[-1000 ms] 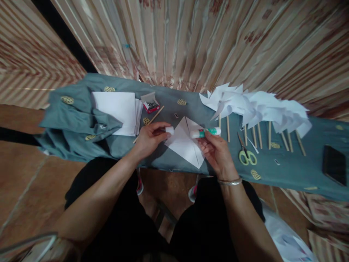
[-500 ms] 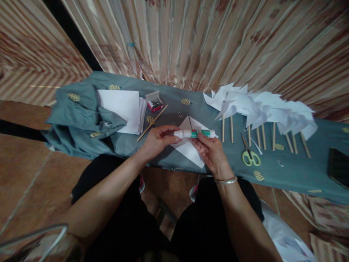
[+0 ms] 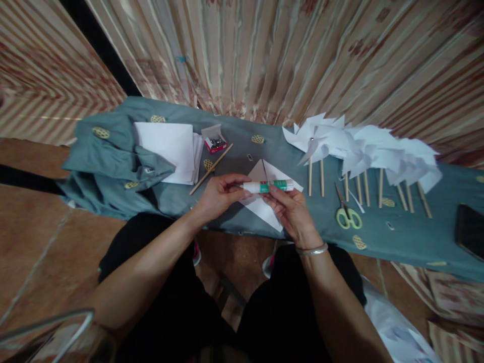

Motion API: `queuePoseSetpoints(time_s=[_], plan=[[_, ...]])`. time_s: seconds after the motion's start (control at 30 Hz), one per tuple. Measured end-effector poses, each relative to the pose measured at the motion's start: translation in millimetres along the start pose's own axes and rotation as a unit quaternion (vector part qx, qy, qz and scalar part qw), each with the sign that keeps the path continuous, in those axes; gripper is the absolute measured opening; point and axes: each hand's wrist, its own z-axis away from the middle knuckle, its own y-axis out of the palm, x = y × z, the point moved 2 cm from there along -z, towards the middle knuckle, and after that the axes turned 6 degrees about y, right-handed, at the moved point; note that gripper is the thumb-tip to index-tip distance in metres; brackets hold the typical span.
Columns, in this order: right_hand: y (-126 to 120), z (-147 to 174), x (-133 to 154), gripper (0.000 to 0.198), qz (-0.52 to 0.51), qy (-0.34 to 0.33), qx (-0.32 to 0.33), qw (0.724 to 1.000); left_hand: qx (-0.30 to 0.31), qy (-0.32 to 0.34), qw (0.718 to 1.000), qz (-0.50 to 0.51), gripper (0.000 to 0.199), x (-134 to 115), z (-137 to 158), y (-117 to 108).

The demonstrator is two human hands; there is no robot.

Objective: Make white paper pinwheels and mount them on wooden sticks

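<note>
Your left hand [image 3: 221,195] is pinching the white end of the glue stick [image 3: 267,186], fingertips closed on it. Your right hand [image 3: 292,206] is gripping the green barrel, thumb and fingers closed. You're holding it crosswise above the folded white paper [image 3: 263,212]; green-handled scissors [image 3: 348,218] lying right, near paper pinwheels [image 3: 363,148].

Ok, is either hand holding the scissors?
No, the left hand and right hand both hold the glue stick, while the scissors lie on the cloth.
</note>
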Motion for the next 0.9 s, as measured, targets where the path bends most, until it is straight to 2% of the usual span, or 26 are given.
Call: queuePoseSetpoints(time_s=[0.17, 0.33, 0.67, 0.8, 0.9], plan=[[0.9, -0.6, -4.1, 0.033, 0.015, 0.012, 0.006, 1.000, 0.008, -0.003, 1.000, 0.000, 0.040, -0.1, 1.5, 0.0], [8.3, 2.3, -6.0, 0.035, 0.011, 0.029, 0.000, 1.000, 0.008, -0.010, 0.999, -0.044, 0.042, -0.7, 6.3, -5.4], [26.2, 0.0, -19.7, 0.043, 0.096, 0.013, 0.025, 0.995, -0.010, 0.039, 0.988, -0.147, 0.036, -3.0, 19.1, -18.3], [20.9, 0.2, -17.2, 0.043, 0.123, -0.005, 0.033, 0.992, -0.036, 0.021, 0.991, -0.124, 0.041, 1.1, 19.8, -24.8], [7.9, 2.5, -7.3, 0.045, 0.129, -0.033, 0.010, 0.991, -0.083, 0.038, 0.979, -0.184, 0.043, -0.3, 18.0, -37.7]])
